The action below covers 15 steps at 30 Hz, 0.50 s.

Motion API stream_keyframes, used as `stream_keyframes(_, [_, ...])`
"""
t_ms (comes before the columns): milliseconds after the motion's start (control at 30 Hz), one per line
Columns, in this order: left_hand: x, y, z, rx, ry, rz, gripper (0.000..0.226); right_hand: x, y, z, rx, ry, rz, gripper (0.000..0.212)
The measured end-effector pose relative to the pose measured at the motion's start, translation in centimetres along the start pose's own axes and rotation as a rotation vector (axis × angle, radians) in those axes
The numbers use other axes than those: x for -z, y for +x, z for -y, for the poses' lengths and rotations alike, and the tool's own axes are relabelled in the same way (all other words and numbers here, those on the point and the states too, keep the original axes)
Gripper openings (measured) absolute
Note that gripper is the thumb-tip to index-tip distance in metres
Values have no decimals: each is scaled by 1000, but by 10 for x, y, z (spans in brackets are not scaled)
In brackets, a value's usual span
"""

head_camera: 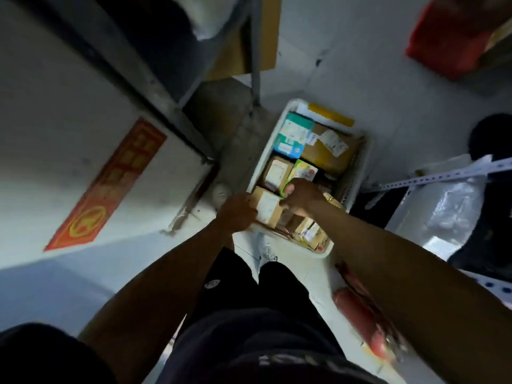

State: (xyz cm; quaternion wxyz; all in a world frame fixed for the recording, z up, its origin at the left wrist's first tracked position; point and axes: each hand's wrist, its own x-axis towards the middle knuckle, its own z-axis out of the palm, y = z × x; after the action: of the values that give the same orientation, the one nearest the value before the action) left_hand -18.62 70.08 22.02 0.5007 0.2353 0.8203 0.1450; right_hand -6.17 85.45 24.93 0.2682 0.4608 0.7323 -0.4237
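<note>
Legs (282,289) | left hand (235,214) grips carton (267,207) | right hand (300,196) grips green box (303,170) | crate (266,152) packed

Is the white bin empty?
No, the bin is packed with parcels; the left hand grips a box and the right hand a green packet.

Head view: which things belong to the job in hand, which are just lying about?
In the job: left hand, gripping the brown labelled box; right hand, gripping the green packet; white bin of parcels.
Lying about: red cylinder on the floor; red bag; red banner; metal shelf rail.
</note>
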Motion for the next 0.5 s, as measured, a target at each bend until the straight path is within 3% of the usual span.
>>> stream_keyframes(100, [-8, -57, 28, 30, -41, -151, 26, -12, -52, 21, 191, -327, 53, 27])
stream_keyframes(167, [-14, -94, 52, 89, -96, -182, 24, -26, -83, 35, 322, -526, 103, 11])
stream_keyframes(233, [-20, -129, 78, 156, -163, -221, 28, -49, -103, 50, 416, -660, 127, 9])
stream_keyframes(333, [-32, -182, 114, 232, -244, -345, 32, -96, -124, 75, 526, -876, 165, 27])
stream_keyframes(500, [-63, -269, 177, 395, -446, -515, 30, -181, -170, 114, 747, -1104, 301, 31])
